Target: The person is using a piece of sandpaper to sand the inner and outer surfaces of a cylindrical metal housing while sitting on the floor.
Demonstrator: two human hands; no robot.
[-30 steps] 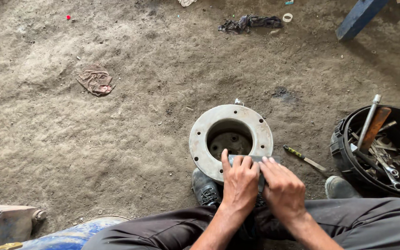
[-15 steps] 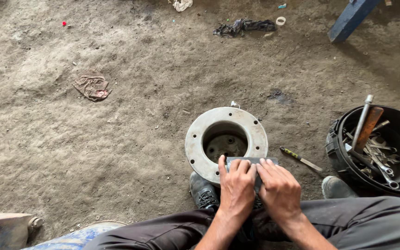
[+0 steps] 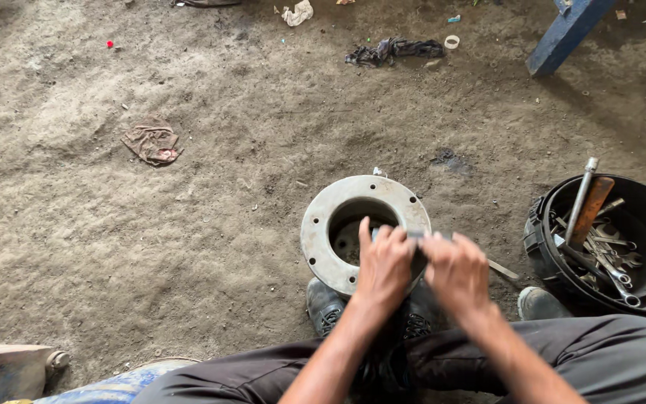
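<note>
No packages, labels, signs or screens.

A flange ring point(image 3: 338, 224) lies on the floor point(image 3: 188, 247) before the shoes point(image 3: 324, 305); right of it, a bucket point(image 3: 540, 239) holds wrenches point(image 3: 611, 254); a rag point(image 3: 152, 142) lies far left.

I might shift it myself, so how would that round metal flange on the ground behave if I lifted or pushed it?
The round metal flange looks thick and solid, so probably heavy and stiff. Lying flat on the dirt floor, it should drag rather than roll. Its dusty rim likely gives a fair grip.
</note>
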